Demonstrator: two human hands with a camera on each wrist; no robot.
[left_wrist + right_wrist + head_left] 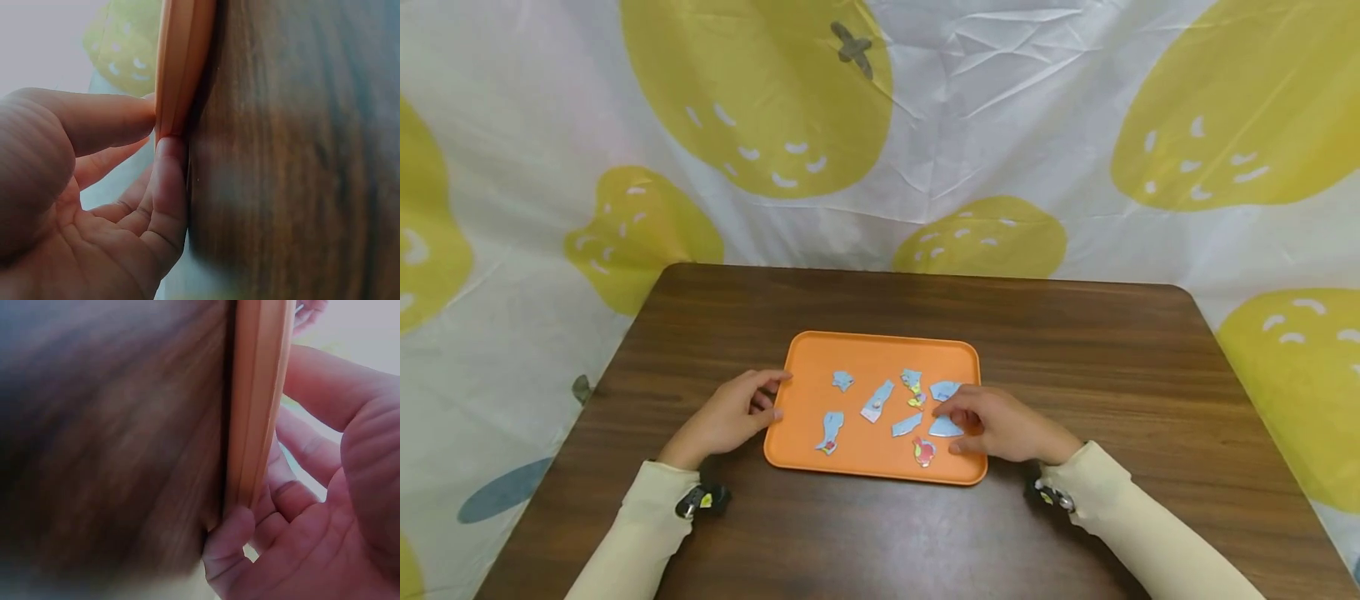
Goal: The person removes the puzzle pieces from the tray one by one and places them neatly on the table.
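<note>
Brown wood-grain table point(1097, 358), yellow-fruit-printed white cloth point(1037, 100) behind, irregular blue printed pieces point(831, 427) on rectangular orange tray point(857, 458), left hand point(727, 411) at tray's edge, right hand point(1006, 425) over pieces, fingers apart, only wrist views showing fingertips point(170, 175) against tray's outer side

On a brown table point(1090, 350), an orange tray point(865, 350) bears irregular, mostly light-blue pieces point(877, 402). The left hand point(730, 412) touches its left rim; the right hand point(1006, 423) is over its right side, partly covering pieces. Patterned cloth point(820, 225) hangs behind.

Both hands point(730, 414) point(1003, 425) well apart, loosely curved inward
</note>
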